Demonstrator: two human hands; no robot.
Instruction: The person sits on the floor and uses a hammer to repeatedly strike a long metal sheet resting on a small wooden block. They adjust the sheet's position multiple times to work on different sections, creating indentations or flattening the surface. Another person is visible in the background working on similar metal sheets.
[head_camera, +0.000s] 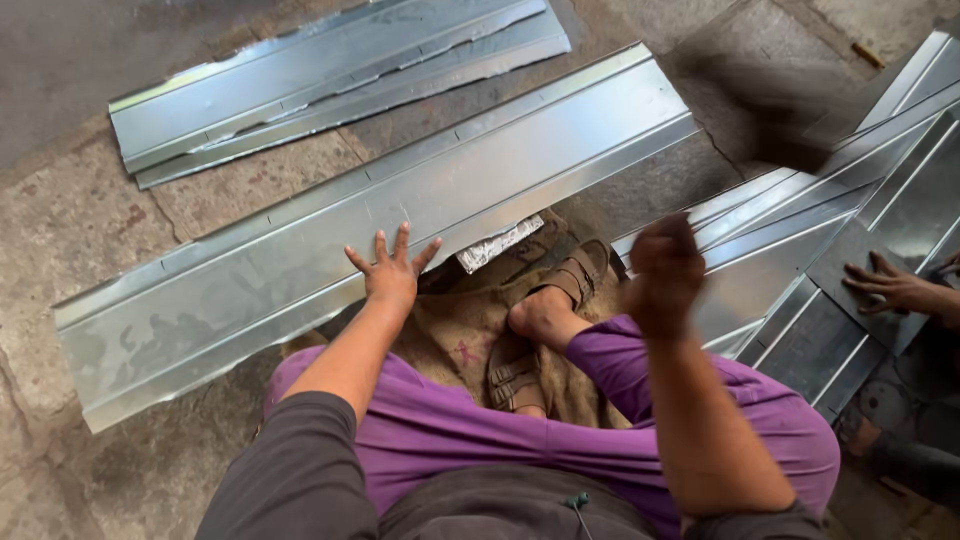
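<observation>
One long folded metal sheet (380, 215) on the stone floor (60, 230) is pressed near its front edge by the left hand (392, 272), fingers spread flat, nothing grasped. The right hand (665, 275) is raised and blurred; its grip cannot be told.

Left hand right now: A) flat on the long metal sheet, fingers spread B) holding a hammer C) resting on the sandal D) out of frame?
A: the left hand lies palm-down with fingers spread on the near edge of the long metal sheet.

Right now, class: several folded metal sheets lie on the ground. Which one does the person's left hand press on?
The long sheet lying across in front of the knees: the left hand is spread flat on its near edge. The other sheets lie untouched by it.
</observation>
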